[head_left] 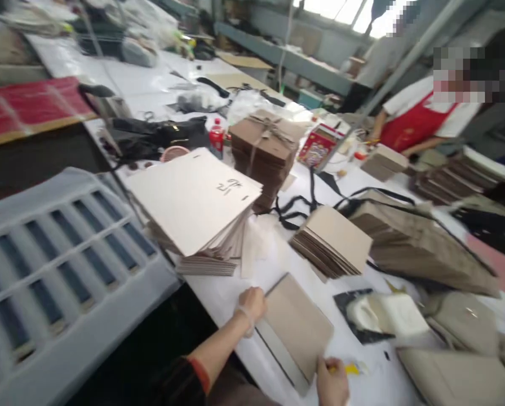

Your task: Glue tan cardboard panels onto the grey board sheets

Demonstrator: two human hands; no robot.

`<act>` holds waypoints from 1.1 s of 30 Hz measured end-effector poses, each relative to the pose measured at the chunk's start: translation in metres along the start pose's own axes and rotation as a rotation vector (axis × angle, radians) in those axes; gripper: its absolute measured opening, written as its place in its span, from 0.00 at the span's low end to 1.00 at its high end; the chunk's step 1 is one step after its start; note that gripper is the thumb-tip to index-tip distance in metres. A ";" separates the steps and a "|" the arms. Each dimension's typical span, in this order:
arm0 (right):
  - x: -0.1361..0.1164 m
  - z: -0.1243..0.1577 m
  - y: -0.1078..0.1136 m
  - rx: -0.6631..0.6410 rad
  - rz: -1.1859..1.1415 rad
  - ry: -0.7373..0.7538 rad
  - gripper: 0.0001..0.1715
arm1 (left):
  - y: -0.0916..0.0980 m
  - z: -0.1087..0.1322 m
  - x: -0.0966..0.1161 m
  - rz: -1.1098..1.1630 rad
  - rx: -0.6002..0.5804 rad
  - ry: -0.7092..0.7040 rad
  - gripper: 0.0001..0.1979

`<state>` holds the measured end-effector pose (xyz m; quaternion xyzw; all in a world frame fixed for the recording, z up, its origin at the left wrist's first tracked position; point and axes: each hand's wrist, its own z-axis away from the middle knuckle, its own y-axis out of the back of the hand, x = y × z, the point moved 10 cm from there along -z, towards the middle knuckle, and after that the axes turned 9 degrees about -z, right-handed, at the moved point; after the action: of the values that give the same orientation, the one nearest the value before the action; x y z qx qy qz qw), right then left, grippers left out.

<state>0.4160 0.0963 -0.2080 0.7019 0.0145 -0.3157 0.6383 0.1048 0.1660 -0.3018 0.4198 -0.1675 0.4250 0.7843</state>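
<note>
A beige panel [301, 324] with a grey strip [280, 355] along its near-left side lies flat on the white table. At its upper left corner is my left hand [252, 304], a band round the wrist, its fingers curled against the panel's edge; what they pinch, if anything, is hidden. My right hand [332, 382] is closed round a small yellow tool [351, 369] beside the panel's lower right corner. Further up the table sit a stack of beige panels [339, 237] and a tall stack topped with a white marked sheet [197, 197].
Left of the table stands a covered rack with dark slots [70, 282]. A tied brown stack [265, 141] and a red bottle [216, 138] are behind. On the right lie a white block [400, 314] and beige bags [459, 372]. A person in a red apron [413, 124] works across the table.
</note>
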 end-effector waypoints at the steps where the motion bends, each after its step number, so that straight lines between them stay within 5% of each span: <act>1: 0.013 -0.005 -0.001 0.022 -0.008 -0.054 0.23 | -0.001 -0.005 0.004 -0.056 -0.007 -0.027 0.09; 14: 0.045 0.000 -0.020 0.092 -0.181 -0.256 0.12 | 0.001 -0.013 0.007 -0.357 -0.051 -0.094 0.07; 33: 0.042 0.007 -0.022 0.210 -0.331 -0.276 0.06 | -0.017 -0.029 0.009 -0.455 -0.157 -0.268 0.11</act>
<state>0.4371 0.0774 -0.2470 0.7029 0.0093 -0.5086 0.4972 0.1214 0.1890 -0.3224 0.4372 -0.2036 0.1644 0.8605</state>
